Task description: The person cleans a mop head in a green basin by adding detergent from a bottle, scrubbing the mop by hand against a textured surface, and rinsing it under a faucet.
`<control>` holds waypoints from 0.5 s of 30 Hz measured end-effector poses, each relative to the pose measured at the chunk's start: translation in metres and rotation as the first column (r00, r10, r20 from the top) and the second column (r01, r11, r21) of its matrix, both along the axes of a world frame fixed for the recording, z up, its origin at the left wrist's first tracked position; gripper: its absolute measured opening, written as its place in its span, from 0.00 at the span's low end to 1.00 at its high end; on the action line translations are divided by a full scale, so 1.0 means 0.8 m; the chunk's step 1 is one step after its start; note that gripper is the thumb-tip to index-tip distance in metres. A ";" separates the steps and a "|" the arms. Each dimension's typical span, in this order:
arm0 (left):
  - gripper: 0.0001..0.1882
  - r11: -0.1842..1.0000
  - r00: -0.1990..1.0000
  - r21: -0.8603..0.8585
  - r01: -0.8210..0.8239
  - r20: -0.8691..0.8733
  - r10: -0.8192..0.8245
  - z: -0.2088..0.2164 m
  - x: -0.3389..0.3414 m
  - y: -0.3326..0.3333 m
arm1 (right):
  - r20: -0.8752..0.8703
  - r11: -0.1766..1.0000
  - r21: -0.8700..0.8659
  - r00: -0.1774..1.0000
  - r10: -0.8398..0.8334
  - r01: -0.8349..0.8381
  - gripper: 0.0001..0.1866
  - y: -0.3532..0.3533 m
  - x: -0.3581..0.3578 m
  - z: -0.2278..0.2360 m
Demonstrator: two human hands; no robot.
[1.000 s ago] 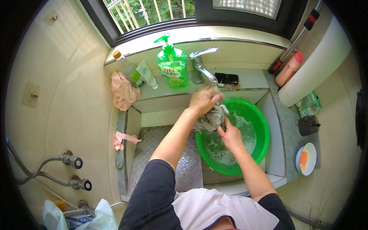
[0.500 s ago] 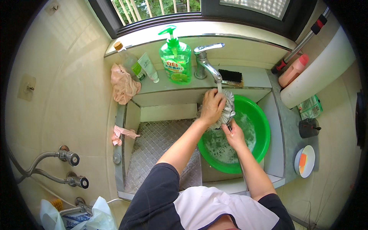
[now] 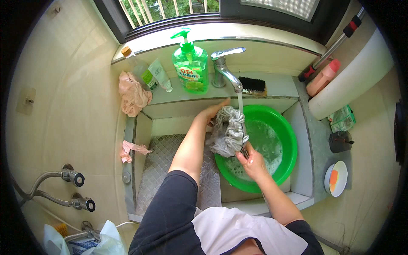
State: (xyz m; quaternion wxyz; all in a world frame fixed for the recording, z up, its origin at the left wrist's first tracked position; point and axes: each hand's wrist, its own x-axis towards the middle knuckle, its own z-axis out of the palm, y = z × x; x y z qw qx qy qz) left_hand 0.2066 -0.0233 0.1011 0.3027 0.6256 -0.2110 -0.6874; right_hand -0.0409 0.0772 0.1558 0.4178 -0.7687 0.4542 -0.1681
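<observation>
A grey mop head (image 3: 231,127) with thick strands is held over the left side of a green basin (image 3: 293,144), beside the stream from the chrome tap (image 3: 229,76). My right hand (image 3: 253,163) is closed around the mop's dark lower end, at the near right of the strands. My left hand (image 3: 212,111) is at the far left side of the mop head, fingers stretched out toward the tap. Part of that hand is behind the strands, and it is slightly blurred. Cloudy water with foam (image 3: 272,144) lies in the basin.
A green pump bottle (image 3: 190,68), a white tube (image 3: 160,75) and a black-bristled brush (image 3: 253,85) stand or lie on the back ledge. Left of the basin is a textured grey washing slope (image 3: 170,170). On the right ledge sits a white bowl (image 3: 329,180) holding something orange.
My left hand has moved from the top of the mop head to its far left side. The mop head has shifted left and turned, showing more strands. My right hand has moved slightly nearer.
</observation>
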 end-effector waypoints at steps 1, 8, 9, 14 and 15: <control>0.44 0.980 0.974 0.036 0.196 -0.125 -0.190 0.010 -0.001 -0.006 | -0.014 1.000 -0.020 1.000 -0.002 0.002 0.24 0.003 -0.001 0.006; 0.25 0.838 0.876 -0.297 0.458 0.312 -0.369 0.085 -0.034 -0.002 | -0.027 1.000 0.009 1.000 -0.008 0.008 0.22 -0.003 -0.011 -0.011; 0.22 0.797 0.787 -0.264 0.543 0.491 -0.374 0.087 -0.038 -0.005 | -0.002 0.999 0.040 1.000 -0.024 0.024 0.22 -0.005 -0.011 -0.014; 0.05 0.392 0.829 -0.842 0.370 0.490 0.271 0.080 -0.106 0.007 | 0.064 0.986 0.117 0.989 -0.131 0.123 0.20 -0.036 -0.027 -0.040; 0.07 0.183 0.680 -0.851 0.493 0.507 0.530 0.069 -0.111 0.014 | 0.080 0.978 0.154 0.985 -0.155 0.141 0.20 -0.042 -0.029 -0.045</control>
